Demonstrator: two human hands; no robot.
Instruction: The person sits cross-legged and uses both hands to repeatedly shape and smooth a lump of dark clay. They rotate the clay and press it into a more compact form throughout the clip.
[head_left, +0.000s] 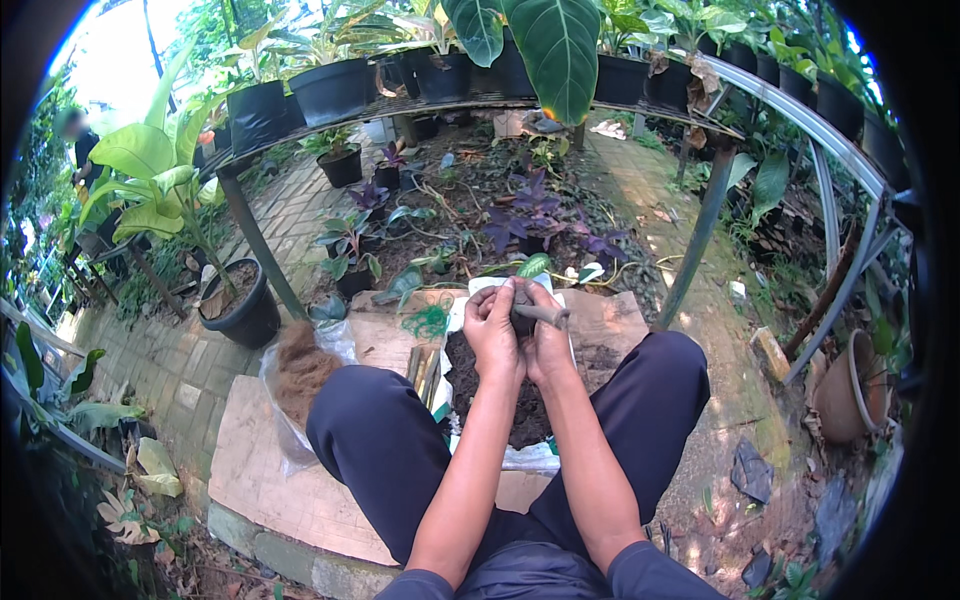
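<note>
My left hand (491, 319) and my right hand (546, 330) are cupped together around a dark clump of soil (523, 322), from which a thick stem piece (546, 313) sticks out to the right. The fingertips meet at the top. Beneath the hands lies an opened white bag (510, 459) with dark soil (465, 375) on it. Left of the bag are several short sticks (426, 371) and a tangle of green string (429, 321). A clear plastic bag of brown fibre (304, 367) stands beside my left knee.
Flattened cardboard (262, 465) lies under the bags. A shelf (465, 109) of potted plants on metal legs (697, 232) stands ahead. A black pot with a plant (244, 307) is at the left, a brown pot (844, 390) at the right. A person (86, 150) stands at the far left.
</note>
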